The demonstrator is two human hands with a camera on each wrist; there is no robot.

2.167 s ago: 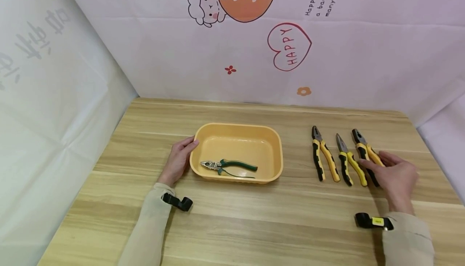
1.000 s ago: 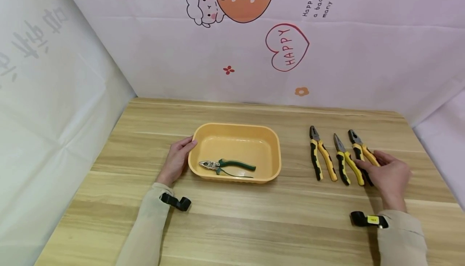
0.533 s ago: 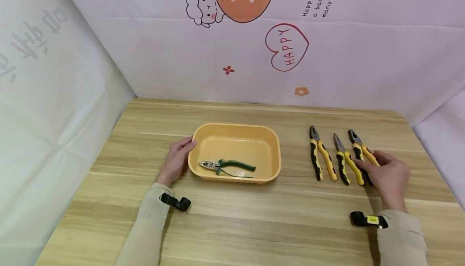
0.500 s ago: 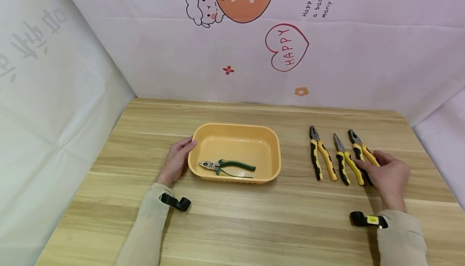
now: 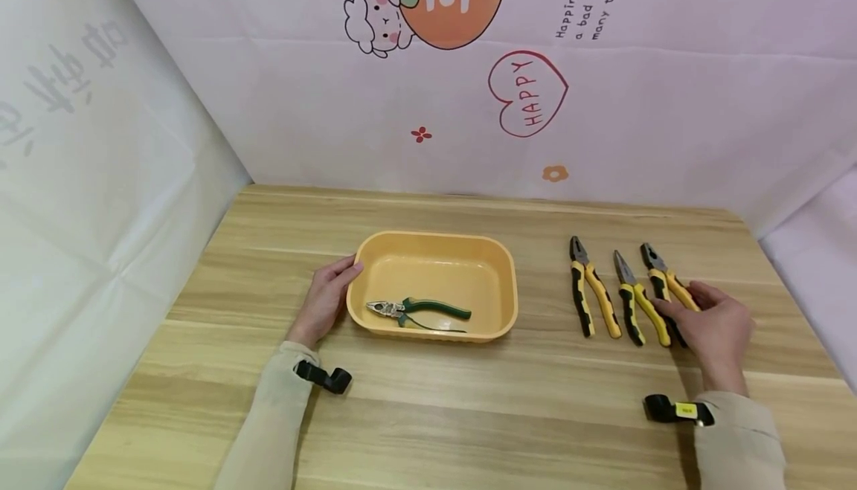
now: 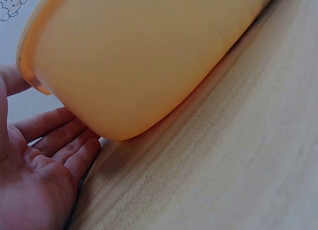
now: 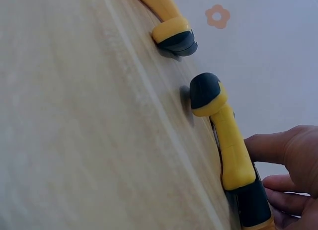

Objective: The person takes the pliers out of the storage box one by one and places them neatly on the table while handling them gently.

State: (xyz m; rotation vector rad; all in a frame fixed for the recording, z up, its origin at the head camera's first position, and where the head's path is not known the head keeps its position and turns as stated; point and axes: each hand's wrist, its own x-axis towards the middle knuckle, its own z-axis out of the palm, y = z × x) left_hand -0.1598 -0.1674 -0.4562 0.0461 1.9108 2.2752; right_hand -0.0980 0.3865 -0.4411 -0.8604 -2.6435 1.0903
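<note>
My left hand holds the left end of a yellow-orange plastic basin, thumb over its rim. In the left wrist view its fingers lie against the basin's outer wall. Inside the basin are green-handled pliers. On the right, my right hand grips the handles of black-and-yellow combination pliers, thumb on one side and fingers on the other; they lie on the table. Just left of these lie needle-nose pliers, then another pair of combination pliers. Handles fill part of the right wrist view.
The wood-grain table ends at a printed white cloth behind. Another white cloth hangs along the left side. A black wrist camera sits on the left sleeve and a second wrist camera on the right.
The head view has shifted slightly. Both hands keep their holds, and the basin and pliers stay in the same places on the table.
</note>
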